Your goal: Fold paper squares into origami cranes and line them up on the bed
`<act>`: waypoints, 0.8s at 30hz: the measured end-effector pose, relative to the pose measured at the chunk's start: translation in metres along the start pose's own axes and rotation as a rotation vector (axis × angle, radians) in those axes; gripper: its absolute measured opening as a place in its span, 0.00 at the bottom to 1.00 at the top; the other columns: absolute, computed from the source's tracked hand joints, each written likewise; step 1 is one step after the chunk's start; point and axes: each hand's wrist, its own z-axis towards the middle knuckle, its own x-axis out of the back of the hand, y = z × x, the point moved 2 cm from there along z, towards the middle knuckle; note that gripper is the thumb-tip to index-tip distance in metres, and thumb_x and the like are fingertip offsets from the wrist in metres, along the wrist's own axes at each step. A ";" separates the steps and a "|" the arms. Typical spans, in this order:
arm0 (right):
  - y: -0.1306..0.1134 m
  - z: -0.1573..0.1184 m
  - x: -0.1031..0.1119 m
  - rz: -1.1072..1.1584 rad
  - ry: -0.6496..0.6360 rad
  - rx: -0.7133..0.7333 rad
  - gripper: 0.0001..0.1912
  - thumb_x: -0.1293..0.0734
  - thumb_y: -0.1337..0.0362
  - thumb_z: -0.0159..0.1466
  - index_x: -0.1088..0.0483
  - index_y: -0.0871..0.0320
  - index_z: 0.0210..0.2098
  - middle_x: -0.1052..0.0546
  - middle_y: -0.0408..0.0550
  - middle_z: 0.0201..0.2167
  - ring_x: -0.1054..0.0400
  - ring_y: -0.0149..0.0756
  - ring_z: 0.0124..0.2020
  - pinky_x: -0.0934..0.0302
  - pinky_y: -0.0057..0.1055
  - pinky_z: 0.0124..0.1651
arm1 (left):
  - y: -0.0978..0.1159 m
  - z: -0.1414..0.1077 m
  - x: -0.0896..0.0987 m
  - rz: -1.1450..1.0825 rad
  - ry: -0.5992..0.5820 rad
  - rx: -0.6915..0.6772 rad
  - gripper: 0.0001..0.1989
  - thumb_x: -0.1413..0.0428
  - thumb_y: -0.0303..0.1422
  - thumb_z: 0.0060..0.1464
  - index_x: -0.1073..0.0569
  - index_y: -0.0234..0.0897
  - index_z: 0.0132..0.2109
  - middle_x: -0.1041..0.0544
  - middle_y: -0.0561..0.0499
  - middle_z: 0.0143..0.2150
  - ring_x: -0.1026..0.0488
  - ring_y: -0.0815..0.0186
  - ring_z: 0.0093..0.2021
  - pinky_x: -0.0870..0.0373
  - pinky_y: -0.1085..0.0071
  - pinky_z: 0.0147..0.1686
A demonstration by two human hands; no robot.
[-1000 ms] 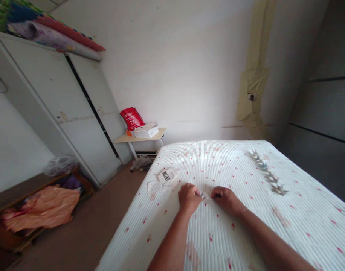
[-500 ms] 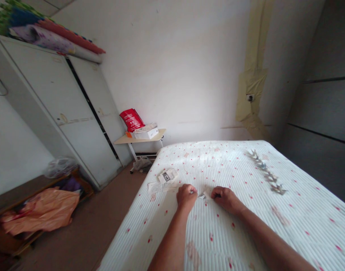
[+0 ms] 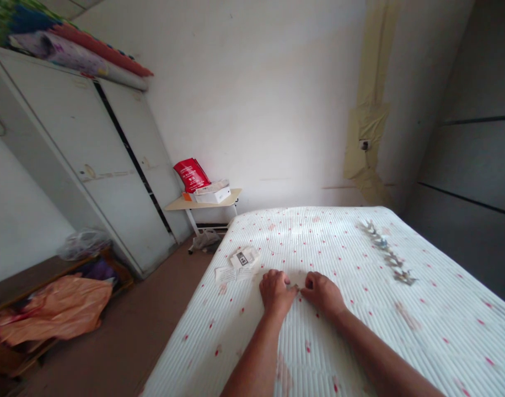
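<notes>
My left hand (image 3: 275, 291) is closed, its thumb reaching toward my right hand (image 3: 323, 292), whose fingers are curled in a pinch. Between the two thumbs a small bit of folded paper (image 3: 294, 287) shows; the hands hide the rest of it. To the left of my left hand, several printed paper pieces (image 3: 243, 259) lie on the striped mattress (image 3: 302, 358). Over to the right, a slanting row of several small folded-paper figures, like paper cranes (image 3: 388, 252), stands on the mattress.
Beyond the mattress's left corner stands a small table (image 3: 173, 204) with a red bag (image 3: 192, 175) and a white box (image 3: 213, 194). A grey cabinet (image 3: 112, 143) is at the left. On a low wooden bench (image 3: 29, 268) lie orange plastic (image 3: 58, 309) and a clear bag (image 3: 85, 242).
My hands have drawn closer together. The pale paper that showed between them is now mostly covered by the fingers. The view has shifted slightly.
</notes>
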 end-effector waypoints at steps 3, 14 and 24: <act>0.003 0.002 0.000 0.030 -0.023 -0.013 0.02 0.38 0.71 0.50 0.36 0.58 0.22 0.32 0.42 0.23 0.42 0.28 0.24 0.55 0.25 0.27 | -0.002 0.001 -0.001 -0.008 -0.025 0.010 0.09 0.41 0.38 0.43 0.29 0.40 0.32 0.29 0.51 0.38 0.35 0.60 0.44 0.42 0.67 0.43; 0.024 0.007 0.014 0.083 -0.086 -0.055 0.08 0.40 0.77 0.46 0.34 0.59 0.22 0.28 0.43 0.23 0.36 0.30 0.26 0.50 0.23 0.28 | -0.005 0.000 0.001 0.003 -0.033 -0.022 0.06 0.44 0.26 0.43 0.28 0.40 0.32 0.28 0.53 0.39 0.34 0.64 0.44 0.42 0.70 0.42; 0.040 0.010 0.022 0.115 -0.096 -0.086 0.06 0.39 0.74 0.51 0.33 0.58 0.24 0.27 0.43 0.23 0.34 0.30 0.28 0.47 0.23 0.30 | -0.006 -0.001 0.000 -0.018 -0.014 -0.046 0.07 0.44 0.25 0.42 0.29 0.40 0.31 0.28 0.53 0.39 0.34 0.64 0.43 0.42 0.70 0.42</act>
